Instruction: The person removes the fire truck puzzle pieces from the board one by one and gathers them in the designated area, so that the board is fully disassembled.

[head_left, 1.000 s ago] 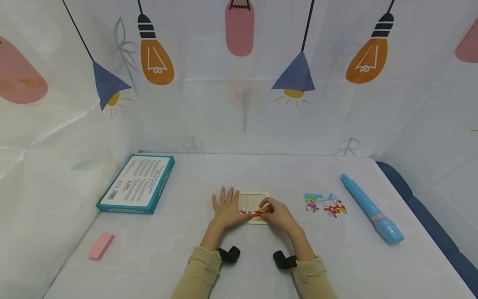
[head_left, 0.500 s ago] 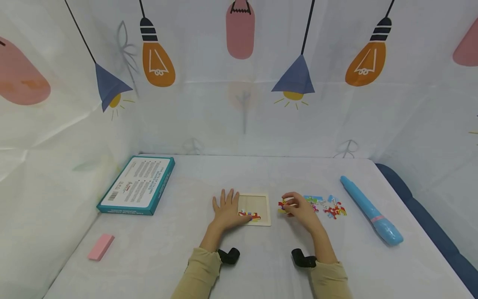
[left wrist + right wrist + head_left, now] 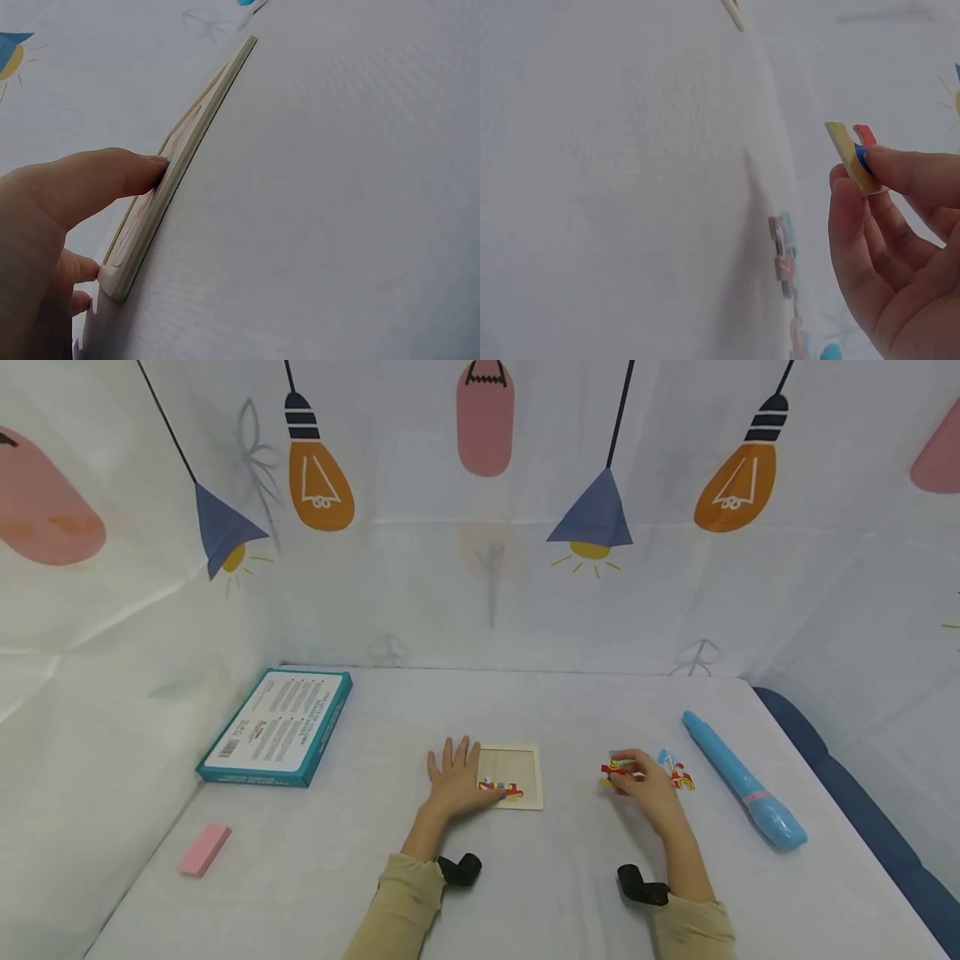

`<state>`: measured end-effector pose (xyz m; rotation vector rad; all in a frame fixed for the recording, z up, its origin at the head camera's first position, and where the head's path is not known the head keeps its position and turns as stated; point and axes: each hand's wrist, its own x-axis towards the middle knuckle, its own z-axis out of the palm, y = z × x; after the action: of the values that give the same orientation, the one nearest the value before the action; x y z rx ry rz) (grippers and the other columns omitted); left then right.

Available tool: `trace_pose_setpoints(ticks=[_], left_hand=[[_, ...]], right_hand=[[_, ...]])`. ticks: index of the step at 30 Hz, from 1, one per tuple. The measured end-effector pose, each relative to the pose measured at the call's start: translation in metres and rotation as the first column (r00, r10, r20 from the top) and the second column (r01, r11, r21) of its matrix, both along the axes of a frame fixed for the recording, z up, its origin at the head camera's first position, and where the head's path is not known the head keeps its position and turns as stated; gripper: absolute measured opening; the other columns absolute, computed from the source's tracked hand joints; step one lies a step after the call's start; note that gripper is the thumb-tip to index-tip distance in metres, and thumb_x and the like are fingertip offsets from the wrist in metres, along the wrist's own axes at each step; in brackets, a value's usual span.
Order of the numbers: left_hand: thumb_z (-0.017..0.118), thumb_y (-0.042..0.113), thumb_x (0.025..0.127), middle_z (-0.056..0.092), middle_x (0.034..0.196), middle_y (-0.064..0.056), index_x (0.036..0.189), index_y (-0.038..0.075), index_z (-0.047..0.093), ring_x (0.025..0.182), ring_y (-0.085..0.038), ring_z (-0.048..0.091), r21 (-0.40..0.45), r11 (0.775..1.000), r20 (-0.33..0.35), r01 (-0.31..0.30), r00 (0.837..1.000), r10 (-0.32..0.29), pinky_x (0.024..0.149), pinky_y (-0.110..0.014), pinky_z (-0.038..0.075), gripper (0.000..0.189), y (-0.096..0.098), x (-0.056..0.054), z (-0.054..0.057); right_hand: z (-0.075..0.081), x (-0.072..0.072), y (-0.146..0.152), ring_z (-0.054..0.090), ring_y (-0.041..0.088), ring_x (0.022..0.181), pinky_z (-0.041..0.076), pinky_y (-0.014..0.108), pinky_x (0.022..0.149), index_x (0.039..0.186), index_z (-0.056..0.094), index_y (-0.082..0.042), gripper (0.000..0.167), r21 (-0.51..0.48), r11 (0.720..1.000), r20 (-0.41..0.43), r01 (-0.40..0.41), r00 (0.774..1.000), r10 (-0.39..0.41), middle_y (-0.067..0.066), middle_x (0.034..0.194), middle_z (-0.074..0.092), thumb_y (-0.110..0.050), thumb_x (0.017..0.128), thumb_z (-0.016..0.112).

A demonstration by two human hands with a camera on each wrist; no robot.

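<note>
At the centre of the head view, the left hand [image 3: 452, 787] lies with its fingers spread and straight over the left side of a shallow, square, pale wooden tray [image 3: 517, 767], its grip closed round nothing; in the left wrist view, the thumb reaches over the near rim. A short row of red, multicoloured jigsaw pieces [image 3: 512, 791] sits along the lower part of the tray, beside the thumb. Right of centre, the right hand [image 3: 648, 787] has its grip narrowed to a pinch on a small red, yellow and blue jigsaw piece [image 3: 847, 154], held tilted above the white-covered bench [image 3: 555, 885] in the right wrist view. Loose, brightly printed jigsaw pieces [image 3: 682, 776] lie beyond this hand, partly hidden by it. A long light-blue tube with a pink band [image 3: 738, 777] slants at the right; a teal box with a white label [image 3: 276, 722] and a pink rectangular block [image 3: 205, 850] lie at the left.
</note>
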<state>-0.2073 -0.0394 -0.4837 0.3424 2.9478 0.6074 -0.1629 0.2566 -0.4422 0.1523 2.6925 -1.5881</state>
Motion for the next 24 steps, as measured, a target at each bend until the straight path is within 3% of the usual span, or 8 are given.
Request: trace_pose_setpoints(ticks=[7, 14, 18, 24], left_hand=[[0.061, 0.061, 0.073, 0.018, 0.152, -0.013, 0.146, 0.007, 0.027, 0.14, -0.037, 0.004, 0.007, 1.0, -0.001, 0.009, 1.0, -0.009, 0.105, -0.061, -0.003, 0.096, -0.001, 0.0, 0.0], [0.061, 0.06, 0.074, 0.017, 0.153, -0.014, 0.146, 0.007, 0.026, 0.14, -0.037, 0.004, 0.022, 1.0, -0.003, 0.014, 1.0, -0.014, 0.105, -0.061, -0.004, 0.096, -0.001, 0.001, 0.0], [0.061, 0.059, 0.074, 0.018, 0.152, -0.014, 0.145, 0.007, 0.027, 0.14, -0.038, 0.005, 0.032, 0.999, -0.01, 0.015, 1.0, -0.015, 0.104, -0.062, -0.004, 0.095, -0.002, 0.002, 0.001], [0.061, 0.058, 0.074, 0.017, 0.152, -0.014, 0.146, 0.007, 0.026, 0.14, -0.038, 0.004, 0.026, 0.999, -0.007, 0.018, 1.0, -0.017, 0.105, -0.061, -0.004, 0.095, -0.001, 0.003, 0.002]], right_hand=[[-0.002, 0.01, 0.016, 0.059, 0.015, 0.084, 0.053, 0.026, 0.071, 0.121, 0.052, 0.001, 0.033, 0.055, 0.997, 0.044, 0.057, 0.997, -0.059, 0.019, 0.105, 0.057, -0.008, 0.089, 0.057], [-0.004, 0.022, 0.038, 0.054, 0.021, 0.087, 0.047, 0.021, 0.065, 0.124, 0.049, 0.0, 0.035, 0.147, 0.984, 0.094, 0.105, 0.988, -0.119, 0.02, 0.107, 0.052, -0.01, 0.09, 0.055], [-0.002, 0.027, 0.05, 0.05, 0.029, 0.093, 0.046, 0.026, 0.068, 0.127, 0.045, 0.0, 0.039, 0.172, 0.978, 0.142, 0.115, 0.98, -0.14, 0.026, 0.114, 0.048, -0.011, 0.091, 0.052], [-0.004, 0.031, 0.063, 0.045, 0.04, 0.102, 0.043, 0.044, 0.079, 0.127, 0.043, 0.003, 0.04, 0.19, 0.972, 0.212, 0.136, 0.961, -0.176, 0.032, 0.118, 0.045, -0.011, 0.09, 0.049]])
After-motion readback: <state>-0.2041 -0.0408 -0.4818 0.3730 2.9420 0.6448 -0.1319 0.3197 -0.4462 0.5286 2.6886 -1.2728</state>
